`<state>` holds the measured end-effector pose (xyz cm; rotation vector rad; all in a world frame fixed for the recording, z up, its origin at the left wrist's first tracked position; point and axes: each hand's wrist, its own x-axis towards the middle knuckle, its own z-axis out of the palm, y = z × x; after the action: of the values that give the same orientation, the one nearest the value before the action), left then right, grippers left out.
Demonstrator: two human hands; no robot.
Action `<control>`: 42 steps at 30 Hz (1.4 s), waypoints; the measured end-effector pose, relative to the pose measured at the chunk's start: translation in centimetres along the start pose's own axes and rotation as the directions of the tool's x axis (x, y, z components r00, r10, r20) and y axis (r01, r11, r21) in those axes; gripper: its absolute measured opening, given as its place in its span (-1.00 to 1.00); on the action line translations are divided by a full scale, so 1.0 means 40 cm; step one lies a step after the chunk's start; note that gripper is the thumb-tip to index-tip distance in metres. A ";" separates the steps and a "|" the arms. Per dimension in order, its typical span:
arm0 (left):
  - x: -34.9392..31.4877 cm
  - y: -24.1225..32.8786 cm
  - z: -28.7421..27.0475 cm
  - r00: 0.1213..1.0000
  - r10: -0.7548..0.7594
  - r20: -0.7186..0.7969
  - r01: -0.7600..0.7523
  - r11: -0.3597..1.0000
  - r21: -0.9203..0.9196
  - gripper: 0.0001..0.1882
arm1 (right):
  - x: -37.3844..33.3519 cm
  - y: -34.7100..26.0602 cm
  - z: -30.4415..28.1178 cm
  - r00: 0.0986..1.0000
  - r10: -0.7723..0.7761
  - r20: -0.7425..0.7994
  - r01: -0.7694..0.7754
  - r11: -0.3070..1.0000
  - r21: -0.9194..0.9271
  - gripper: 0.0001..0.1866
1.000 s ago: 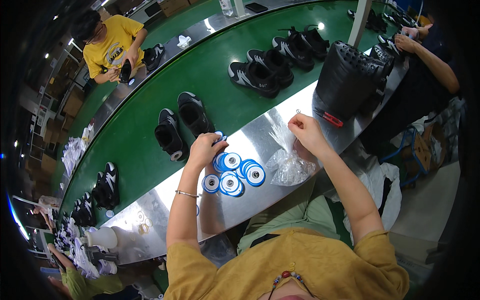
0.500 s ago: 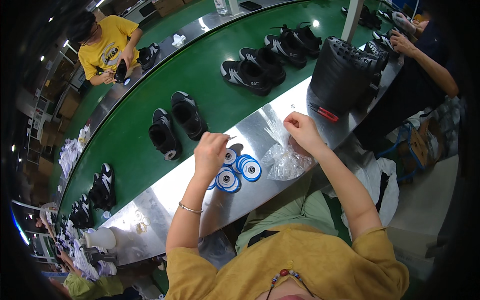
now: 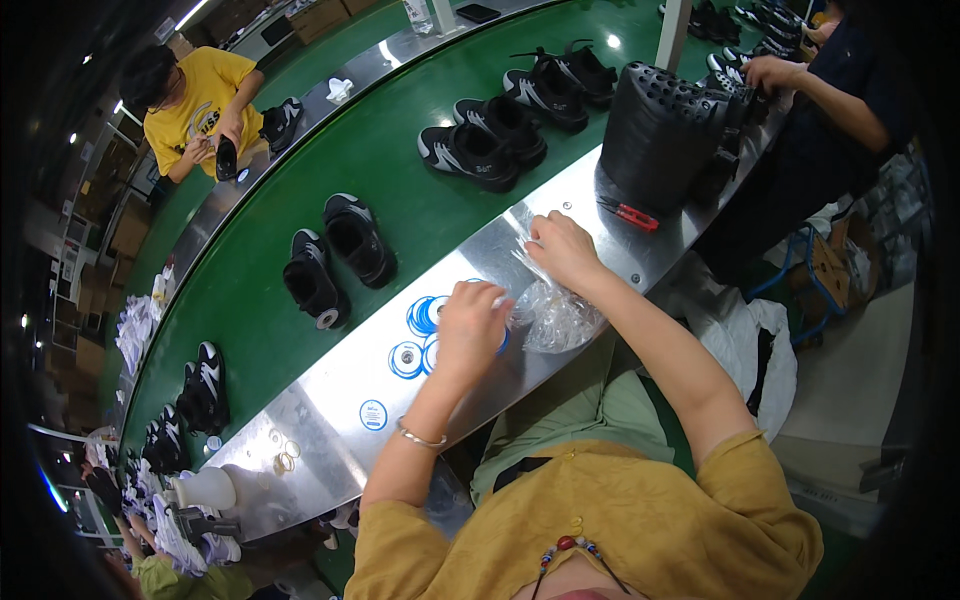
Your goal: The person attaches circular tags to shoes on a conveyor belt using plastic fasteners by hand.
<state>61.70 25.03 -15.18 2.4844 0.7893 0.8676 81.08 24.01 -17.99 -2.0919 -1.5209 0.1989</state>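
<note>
My left hand is closed over the round blue-and-white tags on the metal bench. Its fingertips are pinched; what is in them, if anything, I cannot make out. My right hand is closed on the thin strands at the upper end of a clear plastic bundle. That bundle rests at the bench's near edge, just right of my left hand. A separate round tag lies farther left. Some tags are hidden beneath my left hand.
Black-and-grey shoes stand on the green belt. Right of my hands are a black bin and a red-handled tool. Yellowish rings and a white container sit at left. Co-workers are at far left and right.
My left hand has moved right and nearer to the bundle. My right hand now grips the strands. The tags are more spread out, and one lies apart at left. The view has shifted slightly.
</note>
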 end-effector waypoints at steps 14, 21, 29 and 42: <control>0.005 0.090 0.156 0.991 0.063 0.120 -0.063 0.998 0.002 -0.56 | -0.011 0.027 -0.016 0.990 0.104 0.093 -0.116 0.984 0.133 -0.86; -0.018 0.103 0.171 0.995 0.020 0.097 -0.029 0.996 0.086 -0.59 | -0.012 0.043 -0.020 0.975 0.216 -0.046 -0.152 0.809 0.567 -0.87; -0.026 0.106 0.180 0.993 0.019 0.115 -0.034 0.992 0.125 -0.62 | 0.054 0.097 0.028 0.885 0.453 -0.105 -0.261 0.672 0.693 -0.87; -0.030 0.109 0.189 0.994 0.012 0.104 -0.026 0.991 0.131 -0.64 | 0.098 0.047 -0.152 0.857 0.469 -0.213 0.054 0.330 0.943 -0.89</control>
<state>67.55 19.67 -18.95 2.6321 0.8127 0.7074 86.58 25.16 -13.08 -1.1858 -0.5069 0.5023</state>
